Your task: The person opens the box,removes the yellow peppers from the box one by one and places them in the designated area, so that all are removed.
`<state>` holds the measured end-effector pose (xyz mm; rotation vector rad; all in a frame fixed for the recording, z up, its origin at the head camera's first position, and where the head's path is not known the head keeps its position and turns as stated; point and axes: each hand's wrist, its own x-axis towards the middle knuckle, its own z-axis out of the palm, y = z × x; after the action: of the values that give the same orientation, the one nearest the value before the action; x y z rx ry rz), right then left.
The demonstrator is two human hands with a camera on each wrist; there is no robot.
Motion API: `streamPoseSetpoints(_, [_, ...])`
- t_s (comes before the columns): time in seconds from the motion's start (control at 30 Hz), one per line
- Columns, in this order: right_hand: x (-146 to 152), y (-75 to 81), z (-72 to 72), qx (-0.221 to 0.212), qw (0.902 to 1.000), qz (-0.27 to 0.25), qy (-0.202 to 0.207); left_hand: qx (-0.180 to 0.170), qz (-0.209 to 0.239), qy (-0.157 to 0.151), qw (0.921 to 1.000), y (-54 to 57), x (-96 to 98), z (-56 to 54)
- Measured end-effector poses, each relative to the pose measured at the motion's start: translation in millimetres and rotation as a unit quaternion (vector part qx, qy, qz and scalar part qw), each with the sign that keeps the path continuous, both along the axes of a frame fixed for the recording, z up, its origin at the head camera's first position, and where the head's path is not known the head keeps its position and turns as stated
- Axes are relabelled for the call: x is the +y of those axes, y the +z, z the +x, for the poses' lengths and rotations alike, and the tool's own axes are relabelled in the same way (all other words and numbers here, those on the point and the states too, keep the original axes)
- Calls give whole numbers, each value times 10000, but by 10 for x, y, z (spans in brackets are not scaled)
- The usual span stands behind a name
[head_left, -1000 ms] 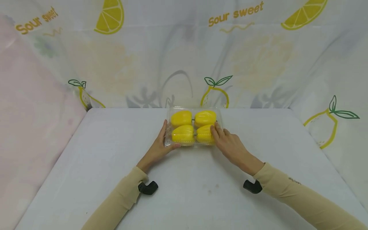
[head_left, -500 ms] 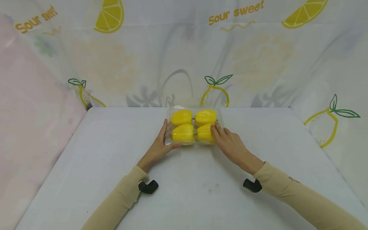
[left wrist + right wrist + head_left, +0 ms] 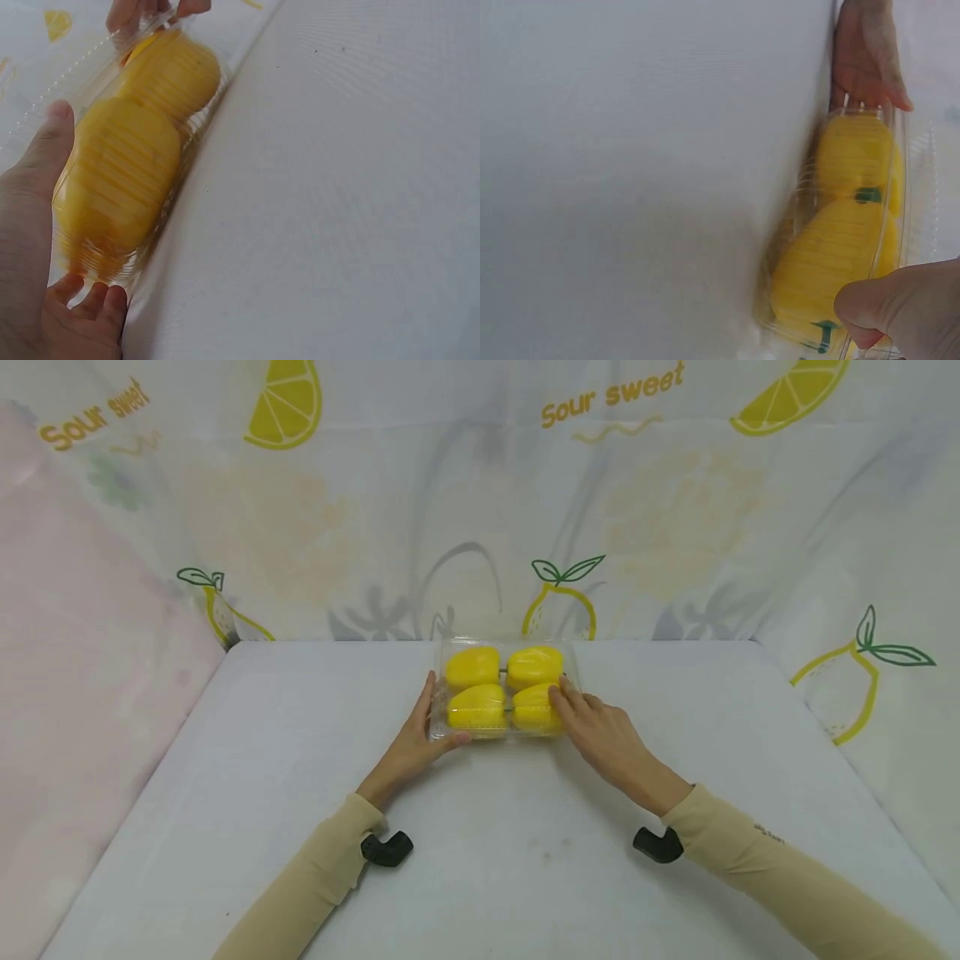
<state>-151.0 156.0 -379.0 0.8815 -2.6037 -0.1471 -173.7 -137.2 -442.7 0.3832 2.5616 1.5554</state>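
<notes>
A clear plastic clamshell box (image 3: 510, 739) sits on the table near its back edge. Inside lie several yellow pepper-like pieces (image 3: 477, 706) in two rows, with green stems showing through the ribbed wall in the right wrist view. My left hand (image 3: 408, 747) holds the box's left end, thumb along the front and fingers at the side. At the front right corner, my right hand (image 3: 603, 739) grips the rim; the right wrist view shows its thumb (image 3: 862, 304) bent over the edge. The right hand partly covers one yellow piece. The lid appears to be down.
The table (image 3: 480, 877) has a white cover and a few faint marks. Behind it hangs a white cloth (image 3: 480, 502) with lemon prints, and a pinkish cloth (image 3: 75, 693) borders the left. Black curved pieces (image 3: 387, 849) sit at both wrists.
</notes>
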Motion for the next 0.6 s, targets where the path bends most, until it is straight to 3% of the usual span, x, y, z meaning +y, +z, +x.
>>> streamPoseSetpoints(0.57, [59, 5, -33, -81, 9981, -602, 48, -18, 224, 54, 9997, 13, 1, 4])
streamPoseSetpoints(0.6, [71, -5, -37, -70, 9976, -693, 56, -67, 246, 43, 9997, 57, 11, 26])
